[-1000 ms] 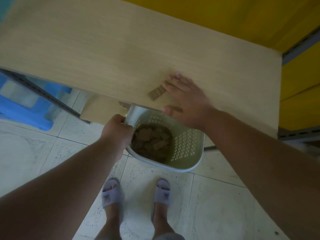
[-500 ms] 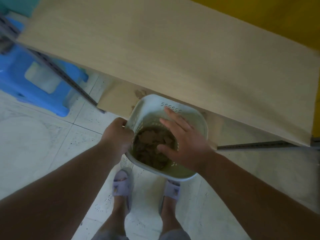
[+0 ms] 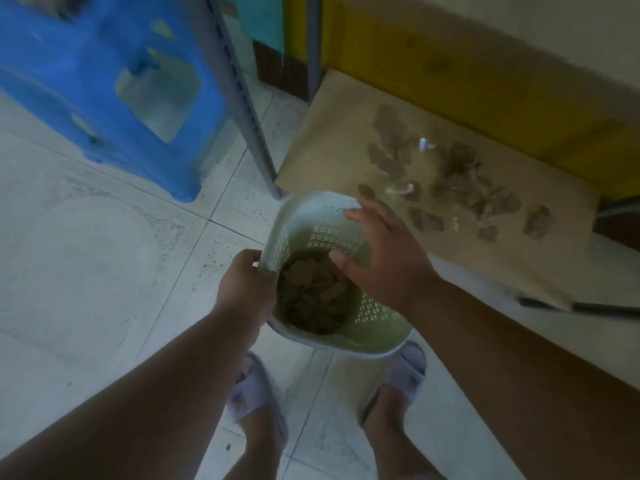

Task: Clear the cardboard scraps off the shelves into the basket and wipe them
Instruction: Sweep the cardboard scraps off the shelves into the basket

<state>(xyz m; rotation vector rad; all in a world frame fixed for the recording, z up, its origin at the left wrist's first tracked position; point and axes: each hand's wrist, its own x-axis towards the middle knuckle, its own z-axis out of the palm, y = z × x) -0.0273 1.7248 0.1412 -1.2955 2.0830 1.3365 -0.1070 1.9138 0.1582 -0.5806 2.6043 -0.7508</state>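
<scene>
one hand, the left hand, grips the basket rim; the right hand hovers open over the scraps inside, its last piece dropped. the view has swung from the cleared upper shelf to the lower shelf, where many cardboard scraps wait, so clearing there comes next.

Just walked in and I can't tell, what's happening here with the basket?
A person is clearing cardboard scraps into a pale plastic basket. The left hand grips the basket's rim, while the right hand hangs open over it. A pile of scraps already lies inside. More scraps are scattered on the low shelf beside the basket, not yet cleared.
</scene>
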